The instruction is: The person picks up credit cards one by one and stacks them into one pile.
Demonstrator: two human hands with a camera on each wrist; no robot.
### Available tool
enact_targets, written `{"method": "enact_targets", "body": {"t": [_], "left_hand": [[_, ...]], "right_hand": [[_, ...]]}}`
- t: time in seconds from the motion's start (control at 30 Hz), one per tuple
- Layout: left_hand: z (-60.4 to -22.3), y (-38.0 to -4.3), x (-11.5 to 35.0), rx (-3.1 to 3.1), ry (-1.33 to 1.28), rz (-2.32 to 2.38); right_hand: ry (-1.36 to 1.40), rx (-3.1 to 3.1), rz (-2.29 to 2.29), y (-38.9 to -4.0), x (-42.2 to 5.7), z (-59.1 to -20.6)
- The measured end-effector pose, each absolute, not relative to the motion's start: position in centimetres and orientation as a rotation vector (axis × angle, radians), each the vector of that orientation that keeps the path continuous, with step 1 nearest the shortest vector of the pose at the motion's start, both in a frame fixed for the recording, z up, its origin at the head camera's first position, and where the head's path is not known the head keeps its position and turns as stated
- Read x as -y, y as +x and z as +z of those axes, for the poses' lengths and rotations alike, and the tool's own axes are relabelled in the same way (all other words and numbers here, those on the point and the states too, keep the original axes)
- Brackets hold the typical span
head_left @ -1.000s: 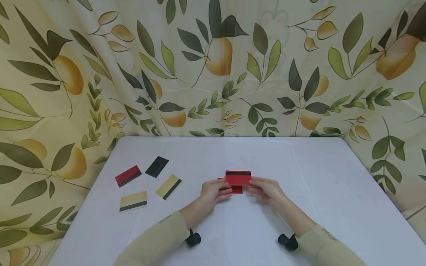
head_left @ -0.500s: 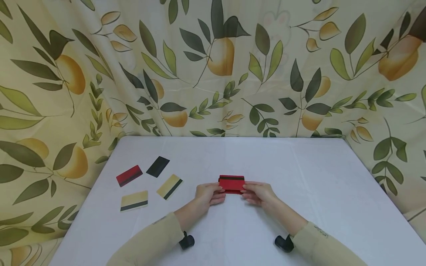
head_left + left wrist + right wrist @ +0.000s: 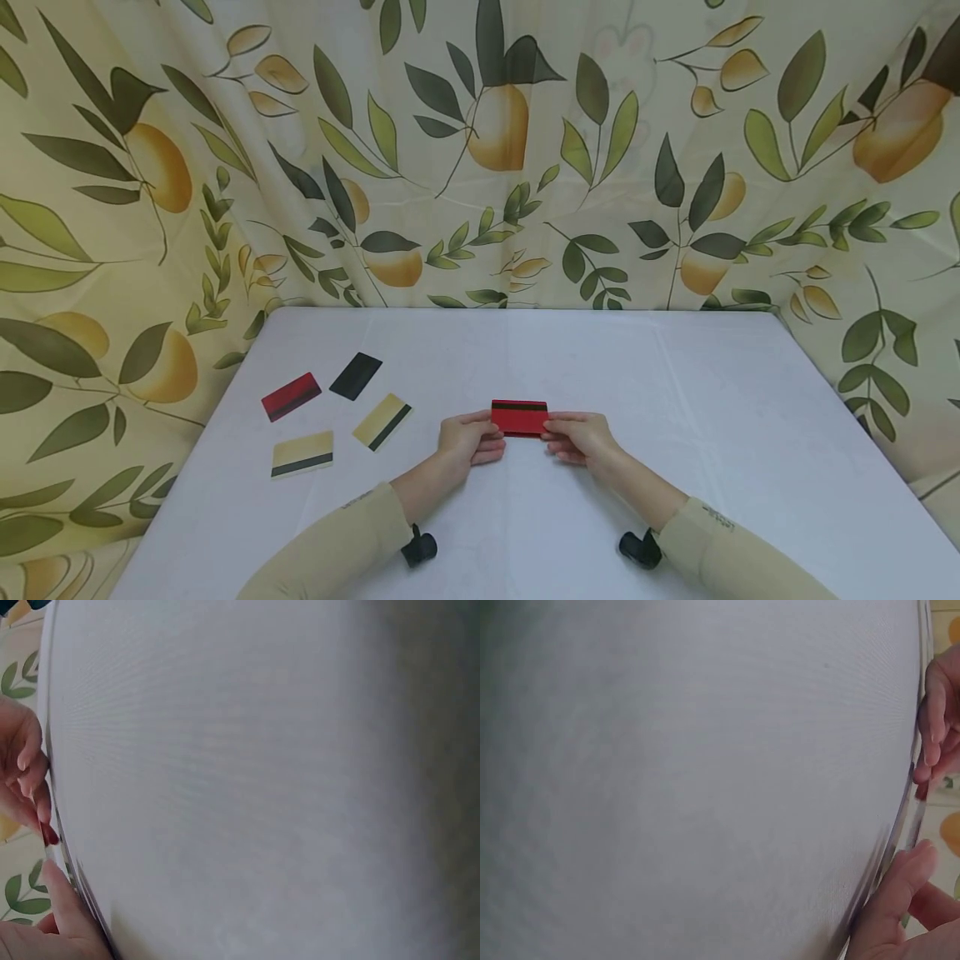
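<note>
In the head view, a red magnetic-stripe card lies level near the middle of the white table, its black stripe along the far edge. Another red card is mostly hidden beneath it. My left hand pinches the left end between thumb and fingers. At the opposite end, my right hand pinches the card the same way. The left wrist view shows a sliver of red card by the fingertips. In the right wrist view, a small red piece of card shows beside the other hand's fingers.
To the left lie a red card, a black card and two gold cards, one tilted and one nearer gold card. A fruit-patterned curtain hangs behind the white table.
Both hands have carried the red card left and toward me, down over the other red card. That lower card, visible a second ago, is now almost fully covered.
</note>
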State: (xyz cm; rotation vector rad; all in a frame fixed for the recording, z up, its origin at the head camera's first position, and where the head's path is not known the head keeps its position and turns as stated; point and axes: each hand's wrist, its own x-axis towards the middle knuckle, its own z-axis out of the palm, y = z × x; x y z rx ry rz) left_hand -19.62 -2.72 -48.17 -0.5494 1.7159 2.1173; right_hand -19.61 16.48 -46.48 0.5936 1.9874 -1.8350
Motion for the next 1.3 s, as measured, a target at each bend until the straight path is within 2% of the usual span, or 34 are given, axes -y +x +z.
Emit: {"method": "enact_targets", "body": {"t": [0.73,1.3], "left_hand": [[-48.55,-20.10,3.09,-1.848,-0.436,2.020],[-48.24,-20.00,2.71,-1.979,-0.468,1.955]], "right_hand": [[0.449,-2.115,-1.783,-19.74,-16.34,-46.94],[0.425,-2.220,-1.708,-19.55,-16.39,-46.81]]}}
